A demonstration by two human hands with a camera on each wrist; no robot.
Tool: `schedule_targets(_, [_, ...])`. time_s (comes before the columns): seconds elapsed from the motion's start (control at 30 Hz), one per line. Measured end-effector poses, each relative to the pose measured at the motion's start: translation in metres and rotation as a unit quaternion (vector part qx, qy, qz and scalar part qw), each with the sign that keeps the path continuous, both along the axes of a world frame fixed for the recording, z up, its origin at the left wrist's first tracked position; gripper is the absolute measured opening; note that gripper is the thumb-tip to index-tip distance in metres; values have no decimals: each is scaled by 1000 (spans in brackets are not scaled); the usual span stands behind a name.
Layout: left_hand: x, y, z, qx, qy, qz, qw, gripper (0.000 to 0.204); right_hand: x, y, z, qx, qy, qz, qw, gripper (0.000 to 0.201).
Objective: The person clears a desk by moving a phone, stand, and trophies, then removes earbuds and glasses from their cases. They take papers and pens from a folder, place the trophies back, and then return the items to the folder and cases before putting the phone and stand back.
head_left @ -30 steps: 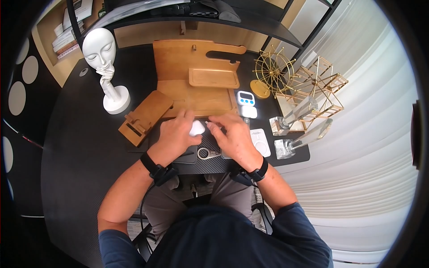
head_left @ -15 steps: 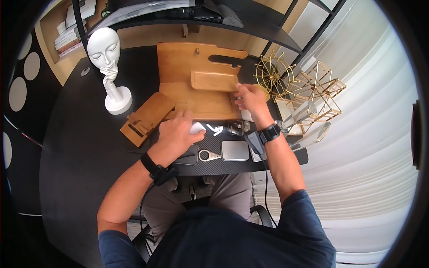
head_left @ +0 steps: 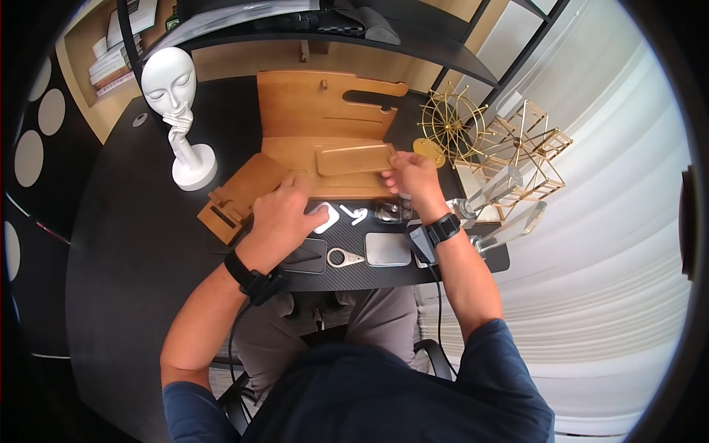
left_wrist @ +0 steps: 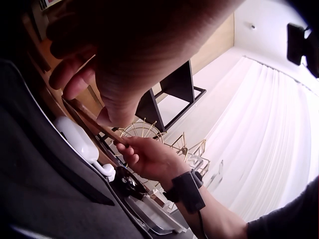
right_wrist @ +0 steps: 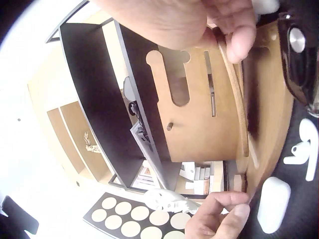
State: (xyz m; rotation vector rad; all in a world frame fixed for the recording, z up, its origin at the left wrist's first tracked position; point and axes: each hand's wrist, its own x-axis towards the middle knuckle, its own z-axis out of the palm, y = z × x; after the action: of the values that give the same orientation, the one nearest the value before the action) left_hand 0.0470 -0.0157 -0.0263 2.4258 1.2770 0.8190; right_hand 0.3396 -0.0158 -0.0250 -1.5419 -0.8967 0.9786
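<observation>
My right hand [head_left: 416,179] pinches the right end of a small wooden tray [head_left: 353,159], thumb on top and fingers beneath. The tray hangs over the base of a wooden desk organizer [head_left: 325,100], whose upright back panel has a slot and a peg. My left hand [head_left: 279,214] hovers beside a white earbud case [head_left: 325,220] with loosely bent fingers. In the right wrist view, the left thumb and fingers [right_wrist: 222,215] hold nothing, and the case [right_wrist: 274,204] lies apart from them. Two white earbuds [head_left: 356,214] lie right of the case.
A separate wooden piece [head_left: 244,193] leans left of the organizer. Nearby lie sunglasses [head_left: 391,210], a ring-ended metal tool [head_left: 344,257], a silver tin [head_left: 388,249] and a dark flat case [head_left: 306,256]. A white face statue [head_left: 193,166] and gold wheel ornaments [head_left: 452,122] flank the organizer.
My right hand left the earbuds, reached the tray on the organizer's back panel, and brought it off and down toward me. My left hand let go of the earbud case, which lies on the mat.
</observation>
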Motion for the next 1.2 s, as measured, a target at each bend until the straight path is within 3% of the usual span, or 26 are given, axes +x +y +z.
schedule_targets(0.27, [1,-2,3,6,2,-8,1000,40,-14,-20,4,7,-102,-39,994,47])
schedule_targets(0.47, [0,-2,4,0,6,-9,1000,40,-16,-24,7,-25,-177,-34,983,43])
schedule_targets(0.77, [0,-1,3,3,9,-8,1000,41,-9,-24,-3,14,-283,-56,957,36])
schedule_targets(0.87, [0,-1,3,5,5,-9,1000,41,-8,-25,-8,51,-333,-64,939,30])
schedule_targets(1.07, [0,-2,5,14,-4,-16,1000,40,-24,-36,5,93,-498,-12,862,23])
schedule_targets(1.2, [0,-3,5,10,-3,-15,1000,39,-28,-37,10,10,-481,10,876,27])
